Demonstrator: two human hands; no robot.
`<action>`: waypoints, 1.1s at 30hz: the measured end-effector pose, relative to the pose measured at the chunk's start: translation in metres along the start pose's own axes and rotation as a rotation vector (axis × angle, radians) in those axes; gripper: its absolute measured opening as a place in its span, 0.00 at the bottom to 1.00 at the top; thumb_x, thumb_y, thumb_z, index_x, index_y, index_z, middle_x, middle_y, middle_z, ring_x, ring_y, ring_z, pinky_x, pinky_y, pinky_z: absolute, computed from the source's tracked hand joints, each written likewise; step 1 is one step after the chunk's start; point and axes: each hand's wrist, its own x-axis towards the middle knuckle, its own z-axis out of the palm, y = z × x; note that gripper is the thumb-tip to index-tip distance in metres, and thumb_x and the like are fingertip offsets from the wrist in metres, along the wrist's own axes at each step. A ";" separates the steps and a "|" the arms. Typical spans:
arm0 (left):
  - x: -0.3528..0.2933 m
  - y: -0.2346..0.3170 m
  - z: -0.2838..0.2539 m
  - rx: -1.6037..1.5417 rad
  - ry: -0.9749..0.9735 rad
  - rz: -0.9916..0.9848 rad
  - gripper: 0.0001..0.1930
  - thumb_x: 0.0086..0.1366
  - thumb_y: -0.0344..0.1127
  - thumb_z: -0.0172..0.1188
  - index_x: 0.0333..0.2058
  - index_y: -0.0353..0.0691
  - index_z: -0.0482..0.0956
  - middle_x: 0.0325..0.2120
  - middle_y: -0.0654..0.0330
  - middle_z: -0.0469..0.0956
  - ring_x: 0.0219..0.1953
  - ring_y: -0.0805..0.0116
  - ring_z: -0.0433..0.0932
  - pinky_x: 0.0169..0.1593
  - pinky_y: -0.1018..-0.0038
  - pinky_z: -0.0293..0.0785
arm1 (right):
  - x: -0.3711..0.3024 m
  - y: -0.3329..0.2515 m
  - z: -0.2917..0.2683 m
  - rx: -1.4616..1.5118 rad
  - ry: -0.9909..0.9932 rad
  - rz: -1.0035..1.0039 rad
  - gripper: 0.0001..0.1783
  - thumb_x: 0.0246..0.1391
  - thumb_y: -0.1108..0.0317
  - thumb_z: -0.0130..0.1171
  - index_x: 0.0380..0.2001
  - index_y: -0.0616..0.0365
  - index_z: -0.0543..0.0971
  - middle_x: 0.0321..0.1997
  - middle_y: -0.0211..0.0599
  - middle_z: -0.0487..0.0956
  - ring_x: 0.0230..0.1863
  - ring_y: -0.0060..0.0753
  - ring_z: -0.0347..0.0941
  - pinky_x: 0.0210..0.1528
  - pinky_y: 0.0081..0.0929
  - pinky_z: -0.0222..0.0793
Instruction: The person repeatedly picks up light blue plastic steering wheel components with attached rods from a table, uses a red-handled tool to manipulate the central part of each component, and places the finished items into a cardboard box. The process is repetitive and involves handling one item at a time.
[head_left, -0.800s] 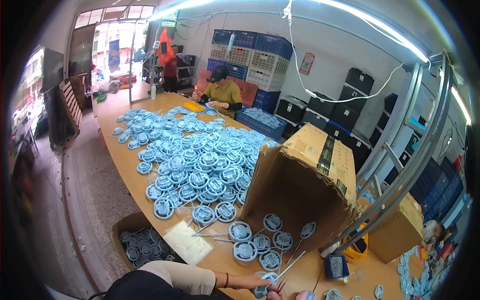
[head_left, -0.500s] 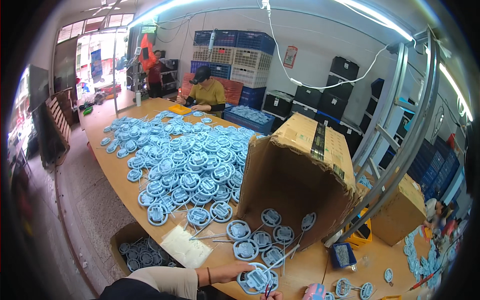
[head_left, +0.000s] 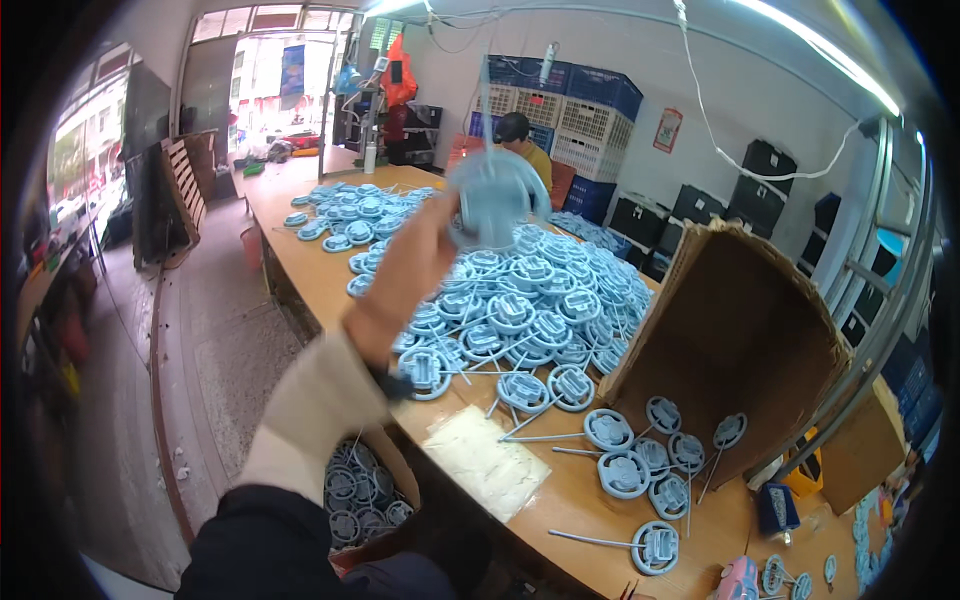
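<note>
My left hand (head_left: 405,265), blurred by motion, is raised over the table with its fingers closed on the edge of a light blue ring-shaped plastic part (head_left: 490,200). The part's thin stem points upward. Behind and below it spreads a large pile of similar blue parts (head_left: 530,285), round with raised centres and long stems. One loose blue part (head_left: 657,548) lies at the near table edge, its stem pointing left. My right hand is out of view; small dark tips show at the bottom edge.
A cardboard box (head_left: 735,340) lies on its side at right, several blue parts before its mouth. A pale sheet (head_left: 485,462) lies on the table (head_left: 590,520). Below left stands a carton (head_left: 400,465) of grey parts. A person (head_left: 535,150) sits across the table.
My left hand has risen from the near table edge to above the pile, holding a blue part. A part now lies where both hands were. My right hand has left view; the view has turned left.
</note>
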 end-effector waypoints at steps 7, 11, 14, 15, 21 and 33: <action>0.053 -0.111 -0.104 -1.134 0.343 -0.557 0.14 0.66 0.38 0.44 0.46 0.37 0.68 0.38 0.60 0.73 0.40 0.70 0.73 0.45 0.74 0.73 | -0.013 0.007 0.017 -0.083 -0.121 -0.099 0.02 0.52 0.78 0.49 0.29 0.59 0.69 0.20 0.28 0.67 0.17 0.15 0.58 0.19 0.11 0.53; -0.050 -0.042 -0.020 -1.254 -0.162 -0.700 0.16 0.65 0.40 0.47 0.47 0.37 0.68 0.37 0.64 0.74 0.36 0.75 0.75 0.40 0.77 0.74 | -0.015 -0.004 0.012 -0.278 -0.120 -0.043 0.06 0.51 0.70 0.55 0.31 0.59 0.71 0.22 0.35 0.72 0.18 0.23 0.66 0.21 0.18 0.62; -0.133 0.033 0.015 -1.340 -0.406 -0.975 0.15 0.63 0.37 0.50 0.46 0.37 0.70 0.36 0.64 0.75 0.36 0.75 0.74 0.40 0.75 0.75 | -0.004 -0.002 0.028 -0.241 -0.117 -0.066 0.04 0.47 0.75 0.57 0.23 0.61 0.73 0.17 0.27 0.71 0.16 0.11 0.62 0.18 0.11 0.56; -0.154 0.054 0.021 -1.346 -0.494 -0.988 0.15 0.63 0.36 0.51 0.47 0.37 0.70 0.35 0.65 0.75 0.37 0.75 0.74 0.42 0.76 0.74 | -0.004 -0.012 0.039 -0.245 -0.137 -0.031 0.05 0.47 0.74 0.58 0.26 0.61 0.73 0.17 0.26 0.70 0.17 0.11 0.61 0.19 0.11 0.55; -0.201 0.114 0.047 -1.281 -0.719 -1.073 0.15 0.62 0.37 0.54 0.46 0.37 0.72 0.30 0.69 0.74 0.25 0.85 0.66 0.26 0.87 0.61 | 0.015 -0.011 0.052 -0.575 -0.127 -0.228 0.12 0.45 0.68 0.62 0.26 0.62 0.71 0.19 0.34 0.73 0.21 0.24 0.68 0.25 0.20 0.63; -0.217 0.127 0.077 -1.349 -0.781 -1.167 0.15 0.62 0.35 0.52 0.46 0.33 0.71 0.32 0.65 0.75 0.32 0.80 0.73 0.33 0.84 0.70 | 0.035 0.011 0.036 -0.532 -0.171 -0.132 0.12 0.44 0.66 0.62 0.23 0.61 0.71 0.18 0.35 0.73 0.21 0.29 0.69 0.25 0.24 0.64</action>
